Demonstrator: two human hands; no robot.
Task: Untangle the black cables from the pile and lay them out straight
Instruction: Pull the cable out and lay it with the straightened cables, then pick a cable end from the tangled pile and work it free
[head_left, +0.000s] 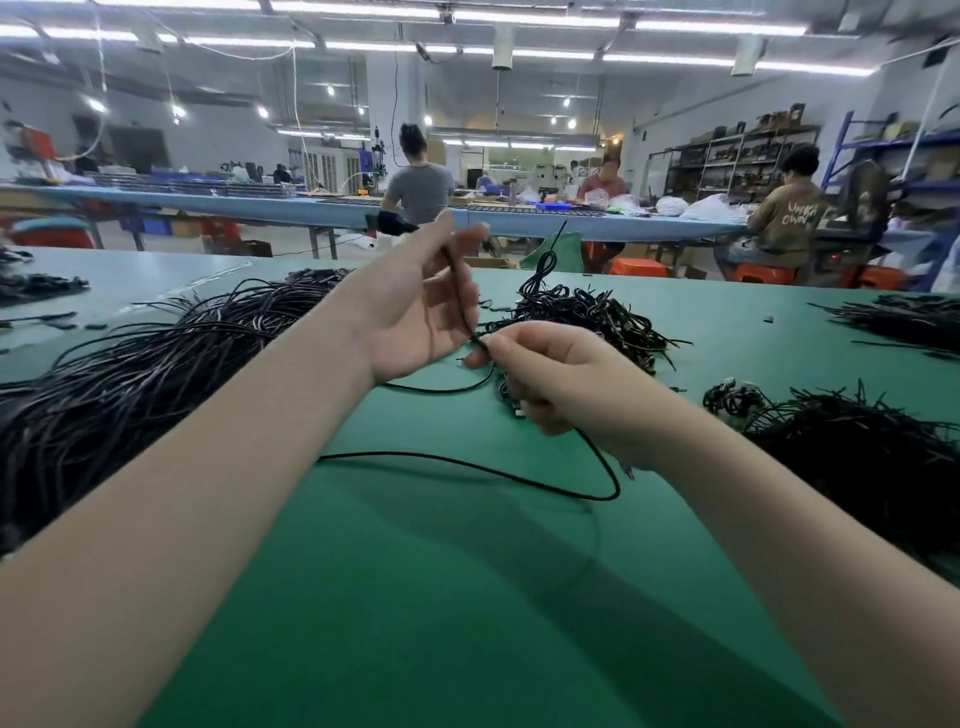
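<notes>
Black cable (467, 470) loops across mid-frame, pinched at centre by the left hand (415, 306) and right hand (545, 374). Straightened cables (156, 364) lie at left; the tangled pile (582, 312) behind looks largely unsorted.

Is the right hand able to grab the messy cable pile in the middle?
Probably yes: the tangled pile lies just beyond the right hand with nothing between, but that hand already pinches a black cable that the left hand also holds.
</notes>
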